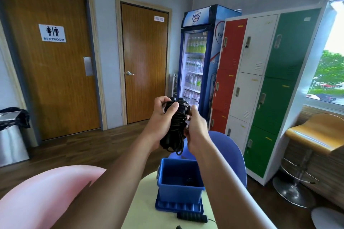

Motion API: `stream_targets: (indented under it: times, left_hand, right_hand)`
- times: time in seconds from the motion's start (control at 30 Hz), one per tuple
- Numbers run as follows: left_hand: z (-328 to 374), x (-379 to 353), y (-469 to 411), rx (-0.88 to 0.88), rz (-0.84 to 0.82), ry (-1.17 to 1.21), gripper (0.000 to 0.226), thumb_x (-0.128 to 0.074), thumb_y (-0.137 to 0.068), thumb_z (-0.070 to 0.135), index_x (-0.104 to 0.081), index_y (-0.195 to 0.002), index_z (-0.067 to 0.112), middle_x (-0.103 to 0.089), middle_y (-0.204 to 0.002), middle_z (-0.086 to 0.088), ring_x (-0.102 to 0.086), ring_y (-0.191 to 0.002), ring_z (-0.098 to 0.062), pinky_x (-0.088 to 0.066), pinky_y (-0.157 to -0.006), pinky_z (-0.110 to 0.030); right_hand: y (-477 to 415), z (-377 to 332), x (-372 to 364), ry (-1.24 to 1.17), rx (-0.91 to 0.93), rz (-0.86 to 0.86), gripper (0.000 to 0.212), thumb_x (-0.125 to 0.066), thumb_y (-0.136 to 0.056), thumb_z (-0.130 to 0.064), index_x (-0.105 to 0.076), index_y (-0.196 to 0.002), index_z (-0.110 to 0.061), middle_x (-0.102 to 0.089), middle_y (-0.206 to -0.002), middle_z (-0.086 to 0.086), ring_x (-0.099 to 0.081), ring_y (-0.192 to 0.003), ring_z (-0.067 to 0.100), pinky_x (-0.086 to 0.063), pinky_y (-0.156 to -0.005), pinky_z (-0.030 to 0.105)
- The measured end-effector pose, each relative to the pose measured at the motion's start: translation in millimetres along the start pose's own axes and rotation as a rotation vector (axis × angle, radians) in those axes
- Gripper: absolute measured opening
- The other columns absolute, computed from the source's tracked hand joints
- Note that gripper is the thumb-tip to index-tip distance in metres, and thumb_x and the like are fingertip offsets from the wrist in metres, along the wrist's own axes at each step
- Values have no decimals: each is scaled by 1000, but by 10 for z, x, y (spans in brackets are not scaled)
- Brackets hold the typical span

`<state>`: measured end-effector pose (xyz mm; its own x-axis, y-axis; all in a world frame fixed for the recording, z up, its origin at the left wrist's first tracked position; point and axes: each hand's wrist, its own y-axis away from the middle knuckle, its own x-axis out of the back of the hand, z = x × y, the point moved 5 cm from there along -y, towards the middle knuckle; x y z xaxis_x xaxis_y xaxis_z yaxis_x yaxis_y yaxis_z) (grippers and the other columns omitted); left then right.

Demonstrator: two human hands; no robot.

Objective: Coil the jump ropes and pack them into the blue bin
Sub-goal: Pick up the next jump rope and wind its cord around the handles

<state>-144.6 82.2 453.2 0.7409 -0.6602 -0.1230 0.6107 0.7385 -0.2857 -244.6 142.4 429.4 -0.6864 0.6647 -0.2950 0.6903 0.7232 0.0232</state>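
Note:
A coiled black jump rope (175, 128) hangs in a bundle at chest height, its loops dangling down. My left hand (162, 115) grips the bundle's top and left side, thumb over the coil. My right hand (195, 130) holds the bundle's right side, fingers wrapped around the middle. Below them the blue bin (176, 189) stands open on its blue lid (178, 207), on a pale table (147, 206). Something dark lies inside the bin. Another jump rope's black handle (191, 216) lies on the table in front of the lid.
A pink chair back (42, 195) is at lower left, a blue chair back (230, 147) behind the bin. Red, white and green lockers (260, 83) and a drinks fridge (199, 57) stand ahead right. A wooden stool (314, 135) stands right, a steel bin (11, 135) left.

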Motion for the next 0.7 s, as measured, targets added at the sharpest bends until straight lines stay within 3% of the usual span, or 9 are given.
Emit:
stream_targets:
  times: [0.03,0.1,0.17,0.27,0.3,0.37,0.43,0.53,0.7]
  left_hand:
    - [-34,-6,-18,16,15,-23,23,-53,-105,33,-39,-121,24,-60,-116,-11,-67,-94,-23,-60,-75,-39]
    - [-110,-10,-48,49,50,-72,26,-43,-106,44,-35,-124,26,-58,-117,-9,-65,-97,-21,-58,-81,-39]
    - [-149,-3,-59,88,75,-124,52,-33,-99,67,-37,-133,27,-57,-127,-9,-62,-112,-23,-53,-99,-47]
    - [-268,6,-140,162,132,-118,100,-29,-72,90,-50,-145,25,-56,-146,-6,-53,-135,-25,-39,-115,-51]
    - [-271,14,-151,183,171,-124,96,-30,-74,89,-58,-138,23,-62,-140,-8,-57,-130,-26,-43,-112,-51]
    - [-215,15,-142,196,266,-132,66,-37,-93,71,-72,-110,17,-74,-113,-14,-70,-107,-29,-53,-98,-49]
    - [-246,20,-161,219,319,-114,46,-45,-99,48,-71,-90,11,-75,-91,-15,-73,-86,-29,-57,-81,-42]
    - [-270,11,-197,214,324,-77,36,-41,-98,33,-66,-84,10,-67,-78,-11,-64,-73,-26,-49,-68,-35]
    - [-276,-78,-224,200,303,-88,29,-35,-96,32,-53,-84,13,-53,-80,-13,-52,-75,-23,-42,-70,-36]
  right_hand:
    - [19,40,-40,32,11,16,50,-41,-97,-61,-69,-109,-21,-72,-100,6,-71,-84,17,-59,-69,31]
    - [-24,129,-81,133,53,22,74,-36,-78,-81,-62,-124,-29,-58,-134,7,-61,-117,24,-53,-98,48]
    - [-6,152,-97,200,102,10,64,-35,-80,-80,-59,-115,-32,-55,-133,2,-55,-123,24,-46,-106,52]
    - [-7,171,-108,148,129,-3,32,-43,-98,-61,-56,-97,-32,-65,-112,1,-65,-104,20,-54,-97,47]
    - [-44,182,-100,117,135,-15,28,-44,-100,-57,-55,-97,-32,-66,-110,0,-66,-101,19,-55,-95,47]
    - [-64,162,-91,74,140,-24,30,-45,-99,-58,-56,-102,-30,-66,-107,1,-67,-98,18,-56,-93,45]
    - [-81,127,-89,41,143,-19,38,-46,-97,-62,-57,-102,-26,-68,-103,2,-69,-94,18,-58,-86,41]
    - [-130,94,-72,44,140,-12,45,-48,-96,-63,-58,-101,-19,-70,-99,6,-71,-91,21,-59,-78,39]
    - [-220,94,2,65,107,1,46,-56,-94,-60,-66,-101,-15,-73,-94,6,-73,-89,24,-60,-76,39]
